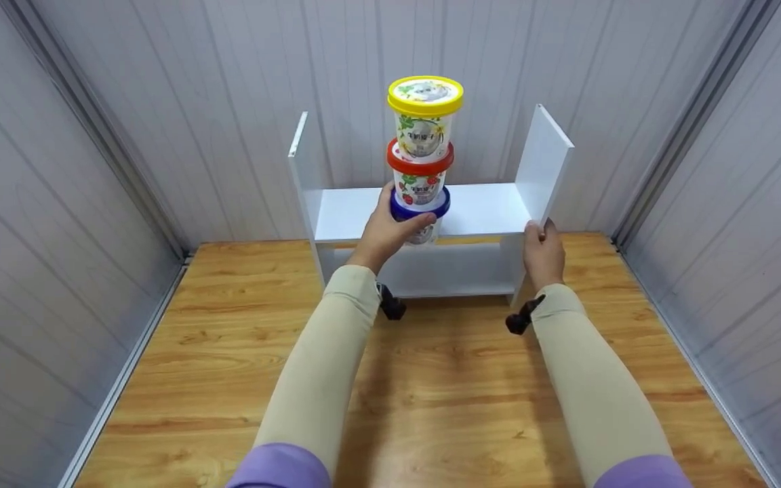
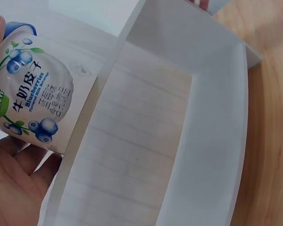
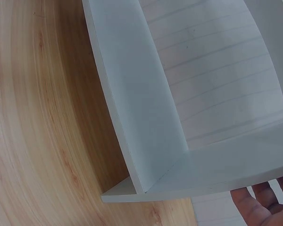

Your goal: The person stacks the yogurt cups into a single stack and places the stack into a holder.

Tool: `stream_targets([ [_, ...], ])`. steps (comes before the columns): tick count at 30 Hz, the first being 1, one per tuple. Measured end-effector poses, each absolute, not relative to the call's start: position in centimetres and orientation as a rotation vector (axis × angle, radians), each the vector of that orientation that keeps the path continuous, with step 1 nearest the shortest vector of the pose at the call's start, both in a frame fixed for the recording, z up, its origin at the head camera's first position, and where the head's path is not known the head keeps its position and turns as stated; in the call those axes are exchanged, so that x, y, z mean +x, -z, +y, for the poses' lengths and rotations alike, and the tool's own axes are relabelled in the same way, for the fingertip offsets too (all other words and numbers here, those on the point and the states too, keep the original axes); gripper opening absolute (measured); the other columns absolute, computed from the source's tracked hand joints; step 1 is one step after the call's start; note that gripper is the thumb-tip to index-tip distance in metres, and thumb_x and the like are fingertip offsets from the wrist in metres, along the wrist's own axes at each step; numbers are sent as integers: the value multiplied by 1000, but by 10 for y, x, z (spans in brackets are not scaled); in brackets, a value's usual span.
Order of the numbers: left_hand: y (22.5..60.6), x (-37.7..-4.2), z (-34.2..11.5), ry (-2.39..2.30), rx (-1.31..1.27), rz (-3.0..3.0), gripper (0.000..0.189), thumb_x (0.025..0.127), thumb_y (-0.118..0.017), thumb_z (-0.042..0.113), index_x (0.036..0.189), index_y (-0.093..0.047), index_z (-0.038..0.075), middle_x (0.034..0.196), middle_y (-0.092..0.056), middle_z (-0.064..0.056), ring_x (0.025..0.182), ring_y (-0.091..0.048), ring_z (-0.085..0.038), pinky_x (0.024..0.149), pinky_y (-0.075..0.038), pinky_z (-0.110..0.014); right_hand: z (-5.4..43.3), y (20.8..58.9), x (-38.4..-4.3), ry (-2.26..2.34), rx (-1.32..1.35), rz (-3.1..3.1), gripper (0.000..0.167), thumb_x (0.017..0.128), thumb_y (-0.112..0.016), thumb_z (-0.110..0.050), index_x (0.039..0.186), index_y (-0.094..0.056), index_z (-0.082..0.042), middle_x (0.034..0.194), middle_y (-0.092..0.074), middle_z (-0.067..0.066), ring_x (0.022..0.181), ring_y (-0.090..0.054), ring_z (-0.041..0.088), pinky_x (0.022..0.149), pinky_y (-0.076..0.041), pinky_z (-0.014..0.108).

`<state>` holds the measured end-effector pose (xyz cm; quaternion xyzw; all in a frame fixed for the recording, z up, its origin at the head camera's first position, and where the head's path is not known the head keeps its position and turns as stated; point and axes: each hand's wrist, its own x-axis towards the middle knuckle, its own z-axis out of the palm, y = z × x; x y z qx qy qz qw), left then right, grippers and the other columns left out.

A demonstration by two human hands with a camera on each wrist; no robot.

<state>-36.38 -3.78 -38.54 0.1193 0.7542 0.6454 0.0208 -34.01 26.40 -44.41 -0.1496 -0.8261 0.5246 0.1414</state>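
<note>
Three paper tubs stand in a stack at the middle of a white two-tier shelf. On top is the yellow-lidded tub, then the red-lidded tub, with the blue-lidded tub lowest. My left hand grips the blue-lidded tub, thumb across its front near the lid. Blueberries are printed on this tub in the left wrist view, where it sits at the upper board's front edge. My right hand holds the shelf's right side panel by its front edge, fingers on the outer face.
The shelf stands on a wood-grain surface against a pale panelled back wall. Its left side panel rises left of the stack. Side walls enclose the space. A small black wrist camera hangs under the left wrist.
</note>
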Motion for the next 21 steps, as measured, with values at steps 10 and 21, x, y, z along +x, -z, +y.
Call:
stream_targets([
  [10,388,-366,-30,-2179,316,2158,93,79,-88,38,153,-33,35,148,-49,3,138,-44,-23,118,-31,-55,262,447,-337,-1480,-392,-2356,70,103,-30,-56,157,-33,-12,141,-51,23,124,-50,37,104,-43,52],
  [21,387,-365,-31,-2114,207,2159,111,80,-86,44,161,-10,43,163,-34,0,150,-30,-28,121,-24,-56,257,449,-336,-1508,-428,-2373,72,103,-31,-56,161,-25,-15,149,-46,21,133,-46,36,110,-40,53],
])
